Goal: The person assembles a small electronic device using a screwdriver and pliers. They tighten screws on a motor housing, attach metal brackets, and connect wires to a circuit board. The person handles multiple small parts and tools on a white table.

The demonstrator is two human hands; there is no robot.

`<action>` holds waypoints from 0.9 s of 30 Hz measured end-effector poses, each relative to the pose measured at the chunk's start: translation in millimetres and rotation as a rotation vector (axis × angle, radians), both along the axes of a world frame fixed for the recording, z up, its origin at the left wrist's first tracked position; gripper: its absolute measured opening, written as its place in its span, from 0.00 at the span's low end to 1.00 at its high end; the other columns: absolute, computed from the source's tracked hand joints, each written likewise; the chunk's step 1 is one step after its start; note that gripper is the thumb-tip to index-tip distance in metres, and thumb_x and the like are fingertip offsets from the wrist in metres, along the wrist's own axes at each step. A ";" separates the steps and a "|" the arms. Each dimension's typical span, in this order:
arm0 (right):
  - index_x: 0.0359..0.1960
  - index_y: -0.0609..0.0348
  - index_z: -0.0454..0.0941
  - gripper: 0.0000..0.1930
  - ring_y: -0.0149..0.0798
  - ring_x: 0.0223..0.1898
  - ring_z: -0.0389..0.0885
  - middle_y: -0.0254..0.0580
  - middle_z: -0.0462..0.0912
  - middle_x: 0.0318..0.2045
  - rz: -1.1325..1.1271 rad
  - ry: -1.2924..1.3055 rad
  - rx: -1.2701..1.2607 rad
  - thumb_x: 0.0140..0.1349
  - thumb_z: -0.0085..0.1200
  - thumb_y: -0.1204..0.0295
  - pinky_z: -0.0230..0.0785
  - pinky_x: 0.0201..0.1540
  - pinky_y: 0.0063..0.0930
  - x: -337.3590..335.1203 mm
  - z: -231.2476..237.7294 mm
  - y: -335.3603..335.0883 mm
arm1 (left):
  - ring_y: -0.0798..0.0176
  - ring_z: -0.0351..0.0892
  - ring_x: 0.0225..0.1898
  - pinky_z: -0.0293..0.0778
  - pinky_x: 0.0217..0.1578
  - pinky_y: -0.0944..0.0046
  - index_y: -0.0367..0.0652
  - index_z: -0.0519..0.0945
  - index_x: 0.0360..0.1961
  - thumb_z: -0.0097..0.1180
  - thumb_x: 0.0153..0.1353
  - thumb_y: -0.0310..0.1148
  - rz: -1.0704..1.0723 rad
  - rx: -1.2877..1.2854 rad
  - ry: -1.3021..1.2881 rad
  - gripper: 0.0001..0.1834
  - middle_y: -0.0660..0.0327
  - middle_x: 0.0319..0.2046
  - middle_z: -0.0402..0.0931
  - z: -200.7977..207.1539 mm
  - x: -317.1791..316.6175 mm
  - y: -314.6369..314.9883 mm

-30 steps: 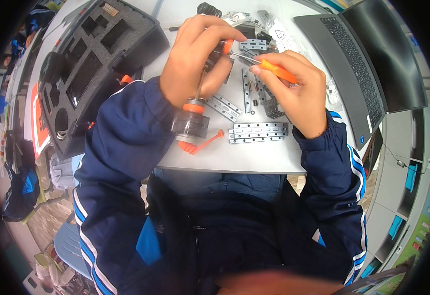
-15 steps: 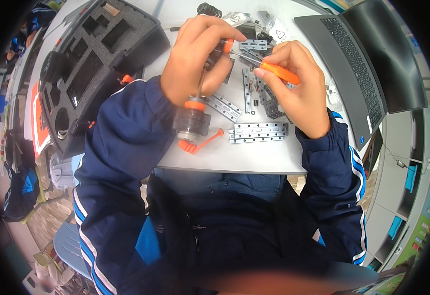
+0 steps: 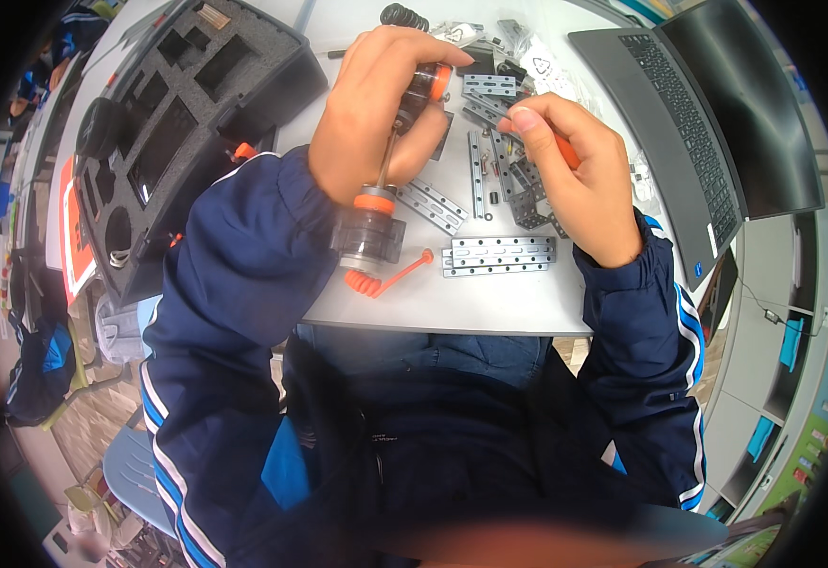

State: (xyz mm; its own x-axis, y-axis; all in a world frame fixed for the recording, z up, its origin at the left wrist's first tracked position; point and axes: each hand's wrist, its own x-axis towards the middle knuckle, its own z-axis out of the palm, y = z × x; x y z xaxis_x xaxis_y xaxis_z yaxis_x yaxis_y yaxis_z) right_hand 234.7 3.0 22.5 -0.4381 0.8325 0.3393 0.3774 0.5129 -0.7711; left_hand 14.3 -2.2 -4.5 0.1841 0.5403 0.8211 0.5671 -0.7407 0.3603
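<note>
My left hand [image 3: 362,109] is closed around an assembly of two dark, see-through cylinders joined by a thin metal rod [image 3: 388,159]. Its upper cylinder [image 3: 420,93] has an orange ring, partly covered by my fingers. The lower cylinder [image 3: 368,239], also orange-ringed, hangs below my wrist. To the right, my right hand [image 3: 579,166] is closed on an orange-handled screwdriver [image 3: 567,151], with thumb and fingertips pinched together. Most of the handle is hidden in the palm, and I cannot make out the shaft's tip. The hands are apart.
Slotted metal beams [image 3: 499,256] lie near the table's front edge, beside an orange coiled cord [image 3: 365,282]. More metal plates and plastic bags [image 3: 539,62] clutter the far side. A foam-lined case [image 3: 220,95] stands left, an open laptop [image 3: 669,123] right.
The screwdriver's shaft has drawn back from the upper cylinder's end. Its handle has turned into my right palm, and the fingertips have shifted. My left hand and the assembly hold nearly still.
</note>
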 end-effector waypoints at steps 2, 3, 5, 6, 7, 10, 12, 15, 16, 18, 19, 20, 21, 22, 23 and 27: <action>0.39 0.66 0.83 0.10 0.39 0.29 0.83 0.48 0.84 0.29 0.010 0.014 -0.024 0.70 0.55 0.69 0.72 0.34 0.28 0.2 0.5 -1.4 | 0.50 0.74 0.42 0.72 0.46 0.57 0.42 0.81 0.48 0.56 0.46 0.17 -0.004 -0.001 0.002 0.24 0.55 0.40 0.76 0.1 0.0 -0.1; 0.39 0.66 0.83 0.10 0.40 0.29 0.83 0.47 0.84 0.29 0.010 0.016 -0.020 0.70 0.55 0.69 0.72 0.34 0.28 0.1 0.5 -1.5 | 0.50 0.74 0.42 0.72 0.46 0.57 0.42 0.81 0.48 0.56 0.46 0.17 -0.006 -0.002 0.003 0.24 0.55 0.41 0.76 0.3 0.0 -0.1; 0.39 0.65 0.83 0.10 0.40 0.29 0.83 0.47 0.85 0.29 0.010 0.016 -0.034 0.70 0.55 0.69 0.73 0.34 0.27 0.0 0.0 -0.9 | 0.50 0.74 0.42 0.72 0.46 0.57 0.42 0.81 0.48 0.56 0.46 0.16 -0.013 -0.003 0.007 0.24 0.55 0.41 0.76 0.9 0.0 -0.4; 0.39 0.65 0.83 0.10 0.39 0.29 0.83 0.47 0.85 0.29 0.016 0.016 -0.020 0.70 0.55 0.69 0.72 0.34 0.27 -0.2 -0.6 -0.3 | 0.50 0.74 0.43 0.72 0.46 0.57 0.42 0.81 0.48 0.56 0.46 0.16 -0.019 -0.002 0.010 0.24 0.55 0.41 0.76 1.3 -0.1 -0.7; 0.39 0.65 0.83 0.11 0.39 0.29 0.83 0.47 0.85 0.29 0.022 0.015 -0.006 0.70 0.55 0.69 0.72 0.34 0.27 -0.7 -1.2 0.5 | 0.49 0.74 0.43 0.72 0.46 0.57 0.42 0.80 0.48 0.56 0.46 0.16 -0.023 -0.007 0.014 0.24 0.55 0.42 0.76 1.9 -0.3 -1.1; 0.39 0.65 0.84 0.11 0.39 0.28 0.82 0.46 0.84 0.28 0.024 -0.013 -0.011 0.70 0.54 0.68 0.72 0.34 0.27 -1.0 -2.8 0.8 | 0.50 0.80 0.46 0.76 0.50 0.58 0.40 0.81 0.48 0.59 0.48 0.18 0.020 -0.009 0.071 0.22 0.52 0.43 0.79 3.4 -1.6 -3.8; 0.39 0.65 0.84 0.12 0.38 0.27 0.81 0.46 0.84 0.27 0.023 -0.023 -0.028 0.71 0.54 0.68 0.71 0.33 0.28 -0.8 -3.2 0.0 | 0.49 0.80 0.46 0.76 0.50 0.58 0.40 0.81 0.48 0.59 0.47 0.18 0.020 -0.011 0.075 0.22 0.52 0.43 0.79 3.8 -1.2 -4.7; 0.39 0.64 0.84 0.13 0.34 0.26 0.78 0.42 0.83 0.25 0.039 -0.018 -0.089 0.72 0.54 0.65 0.69 0.32 0.28 0.6 -2.1 -0.3 | 0.48 0.76 0.45 0.74 0.48 0.57 0.40 0.80 0.48 0.56 0.46 0.16 -0.015 0.003 0.068 0.24 0.53 0.43 0.77 4.2 0.3 -4.0; 0.39 0.64 0.84 0.14 0.31 0.25 0.77 0.40 0.82 0.23 0.054 -0.018 -0.136 0.72 0.53 0.65 0.68 0.31 0.27 1.9 -1.0 0.3 | 0.49 0.74 0.44 0.73 0.47 0.57 0.40 0.80 0.48 0.55 0.45 0.15 -0.027 0.012 0.069 0.25 0.53 0.43 0.76 4.3 1.2 -3.6; 0.38 0.64 0.85 0.15 0.27 0.24 0.73 0.34 0.78 0.21 0.104 0.010 -0.255 0.73 0.53 0.63 0.65 0.29 0.25 3.1 1.3 2.1 | 0.49 0.74 0.44 0.73 0.47 0.57 0.40 0.80 0.48 0.54 0.46 0.15 -0.040 0.011 0.065 0.25 0.53 0.43 0.76 4.8 1.9 -4.3; 0.37 0.64 0.85 0.16 0.24 0.23 0.71 0.31 0.76 0.19 0.140 0.039 -0.328 0.73 0.53 0.62 0.63 0.28 0.23 3.2 2.8 3.9 | 0.49 0.74 0.44 0.74 0.46 0.57 0.39 0.80 0.48 0.54 0.46 0.14 -0.039 0.010 0.066 0.24 0.53 0.43 0.76 5.2 1.9 -5.0; 0.37 0.64 0.85 0.17 0.22 0.22 0.69 0.29 0.74 0.18 0.143 0.046 -0.418 0.74 0.52 0.61 0.61 0.27 0.21 3.1 4.3 4.8 | 0.48 0.76 0.46 0.74 0.49 0.56 0.40 0.80 0.48 0.55 0.46 0.15 -0.030 -0.003 0.070 0.24 0.53 0.43 0.78 5.6 1.9 -5.9; 0.36 0.64 0.85 0.18 0.20 0.22 0.67 0.27 0.72 0.18 0.184 0.082 -0.457 0.74 0.52 0.61 0.59 0.26 0.20 3.0 6.1 4.6 | 0.47 0.78 0.48 0.74 0.52 0.55 0.40 0.81 0.47 0.57 0.46 0.16 -0.015 -0.016 0.076 0.23 0.53 0.44 0.79 6.0 1.7 -7.1; 0.36 0.64 0.84 0.18 0.19 0.21 0.64 0.25 0.69 0.18 0.194 0.096 -0.514 0.74 0.51 0.61 0.56 0.25 0.18 3.4 8.5 4.2 | 0.46 0.80 0.50 0.75 0.54 0.54 0.41 0.81 0.47 0.58 0.46 0.17 -0.001 -0.030 0.082 0.23 0.53 0.44 0.81 6.3 1.5 -8.0; 0.36 0.64 0.84 0.18 0.18 0.21 0.62 0.23 0.67 0.17 0.205 0.116 -0.567 0.75 0.51 0.60 0.54 0.24 0.16 4.1 11.3 3.4 | 0.47 0.80 0.50 0.75 0.55 0.53 0.41 0.81 0.47 0.58 0.46 0.17 -0.012 -0.037 0.081 0.23 0.53 0.44 0.81 6.4 1.7 -8.4; 0.37 0.62 0.83 0.19 0.16 0.18 0.54 0.23 0.66 0.17 0.218 0.127 -0.827 0.76 0.47 0.59 0.44 0.20 0.14 8.2 23.3 1.3 | 0.48 0.80 0.50 0.74 0.58 0.51 0.39 0.81 0.47 0.57 0.45 0.17 -0.057 -0.049 0.091 0.23 0.54 0.43 0.82 6.4 1.1 -8.6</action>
State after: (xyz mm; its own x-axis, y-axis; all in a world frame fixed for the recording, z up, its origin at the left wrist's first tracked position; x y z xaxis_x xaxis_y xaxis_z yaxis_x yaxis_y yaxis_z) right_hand 242.8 4.3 45.9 -0.6166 0.7354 -0.2810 0.2212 -0.1806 -0.9583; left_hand 15.4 -10.7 1.9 0.2879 0.5659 0.7726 0.5566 -0.7553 0.3459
